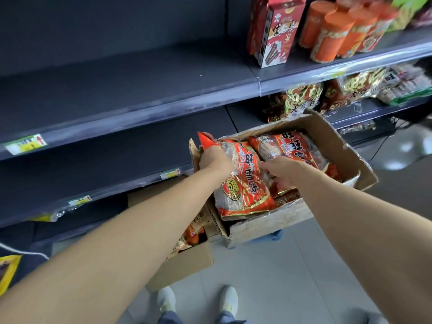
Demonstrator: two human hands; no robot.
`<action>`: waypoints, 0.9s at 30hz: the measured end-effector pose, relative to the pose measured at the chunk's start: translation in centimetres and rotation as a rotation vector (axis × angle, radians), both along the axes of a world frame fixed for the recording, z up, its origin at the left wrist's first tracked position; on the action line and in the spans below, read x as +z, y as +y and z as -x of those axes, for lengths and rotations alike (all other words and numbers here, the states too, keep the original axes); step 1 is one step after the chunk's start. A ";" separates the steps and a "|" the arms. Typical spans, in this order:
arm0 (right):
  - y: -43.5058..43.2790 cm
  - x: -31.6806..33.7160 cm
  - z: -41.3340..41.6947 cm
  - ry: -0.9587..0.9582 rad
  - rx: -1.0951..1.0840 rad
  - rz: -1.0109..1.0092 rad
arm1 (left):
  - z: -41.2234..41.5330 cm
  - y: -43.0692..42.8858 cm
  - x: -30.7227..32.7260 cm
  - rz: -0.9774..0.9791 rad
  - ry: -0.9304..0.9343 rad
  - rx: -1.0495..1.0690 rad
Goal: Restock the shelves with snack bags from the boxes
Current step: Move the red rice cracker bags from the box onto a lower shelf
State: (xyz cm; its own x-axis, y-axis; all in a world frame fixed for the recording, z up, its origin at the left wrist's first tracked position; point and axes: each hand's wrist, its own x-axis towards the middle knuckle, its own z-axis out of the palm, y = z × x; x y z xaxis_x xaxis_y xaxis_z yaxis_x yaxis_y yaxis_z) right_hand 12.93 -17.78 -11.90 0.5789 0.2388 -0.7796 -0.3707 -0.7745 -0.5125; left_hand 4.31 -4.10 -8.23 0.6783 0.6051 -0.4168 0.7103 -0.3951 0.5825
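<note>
A shop aisle with a pale tiled floor (pixel 268 288) and dark grey shelves (pixel 117 94) running along the left. The shelves left of the box (pixel 327 141) are bare apart from yellow price tags (pixel 25 144) on their front rails. Above and right of the box stand red cartons (pixel 275 31) and orange tubes (pixel 336 33); just behind the box, one shelf lower, lie gold-and-red bags (pixel 301 99).

The box is open cardboard, raised off the floor against the shelving, its flaps folded out. Below and left of it a second box (pixel 187 260) sits on the floor, also holding packets. White shoes (pixel 198 300) show at the bottom edge, nearest the viewer.

The left hand (pixel 215 160) is closed around the top corner of a red snack bag (pixel 245 183), which stands tilted at the box's left end, its lower part over the near wall. The right hand (pixel 282 171) rests with fingers loosely spread on the bag's right edge, touching it and the bags beneath. Another bag (pixel 294 146) lies flat inside the box, beyond the right hand.
</note>
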 end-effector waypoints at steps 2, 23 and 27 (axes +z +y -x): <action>0.3 1.9 0.6 -0.023 0.031 -0.038 | 1.1 1.0 1.7 0.010 -0.062 -0.039; 25.2 13.1 11.1 0.094 0.095 -0.325 | 18.8 26.3 11.4 -0.008 -0.589 0.566; 34.2 14.0 14.9 0.031 0.130 -0.361 | 22.9 33.4 10.7 -0.013 -0.644 0.694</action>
State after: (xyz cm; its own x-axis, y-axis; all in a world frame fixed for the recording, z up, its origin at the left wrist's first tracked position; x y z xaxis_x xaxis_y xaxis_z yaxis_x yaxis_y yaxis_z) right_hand -1.92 16.46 2.08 0.5034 0.5707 -0.6487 -0.3011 -0.5878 -0.7508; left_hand -18.56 29.29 2.50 0.2622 0.9619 -0.0777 0.3323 -0.0144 0.9431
